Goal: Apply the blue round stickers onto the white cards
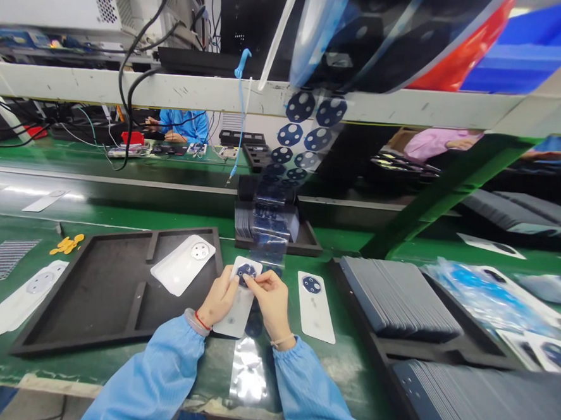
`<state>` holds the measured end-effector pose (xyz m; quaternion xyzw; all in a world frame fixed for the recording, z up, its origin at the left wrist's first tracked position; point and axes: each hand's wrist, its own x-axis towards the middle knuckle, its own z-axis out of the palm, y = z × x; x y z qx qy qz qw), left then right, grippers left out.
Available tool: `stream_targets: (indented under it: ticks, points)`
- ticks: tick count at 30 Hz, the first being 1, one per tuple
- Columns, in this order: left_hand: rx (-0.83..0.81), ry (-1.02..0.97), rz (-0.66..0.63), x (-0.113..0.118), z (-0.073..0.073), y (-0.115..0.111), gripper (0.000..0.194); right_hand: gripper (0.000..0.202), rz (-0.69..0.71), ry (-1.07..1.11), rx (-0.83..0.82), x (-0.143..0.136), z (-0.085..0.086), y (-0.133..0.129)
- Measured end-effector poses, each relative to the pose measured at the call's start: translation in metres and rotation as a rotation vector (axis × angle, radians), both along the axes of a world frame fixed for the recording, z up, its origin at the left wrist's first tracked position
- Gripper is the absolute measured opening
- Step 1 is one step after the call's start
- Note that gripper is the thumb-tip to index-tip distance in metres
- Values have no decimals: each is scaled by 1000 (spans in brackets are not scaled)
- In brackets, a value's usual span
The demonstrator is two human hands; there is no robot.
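While white panel (240, 309) was gripped by left fingers (227, 279), dark disc (245, 270) was touched by right fingers (270, 278), pinch unclear; steady panel seemed needed next.

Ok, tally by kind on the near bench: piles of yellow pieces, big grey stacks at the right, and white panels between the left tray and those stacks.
Yellow pile: 1
Big grey stacks, far stack and near stack: 2
White panels, held panel and loose panel: 2
Total: 5
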<state>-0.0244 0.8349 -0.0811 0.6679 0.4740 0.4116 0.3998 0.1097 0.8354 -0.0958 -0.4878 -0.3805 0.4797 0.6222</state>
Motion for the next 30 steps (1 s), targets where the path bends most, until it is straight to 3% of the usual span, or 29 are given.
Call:
stream_targets:
  ticks: [9,13,19,21,25,30]
  points:
    - [26,51,9,-2,-3,2,24,45,-10,-12,8,0,6,-3]
    - [60,87,89,-2,-8,2,20,42,8,-93,36,1,7,-3]
    - [40,-12,146,-1,-4,0,19,52,-145,-312,82,9,3,4]
    - [4,-66,110,-1,-3,0,21,54,-94,-276,103,9,4,4]
    - [-73,-143,11,0,-6,3,29,35,134,-168,146,5,3,1]
    - [-236,-243,-77,1,-7,3,40,41,154,60,34,4,2,-1]
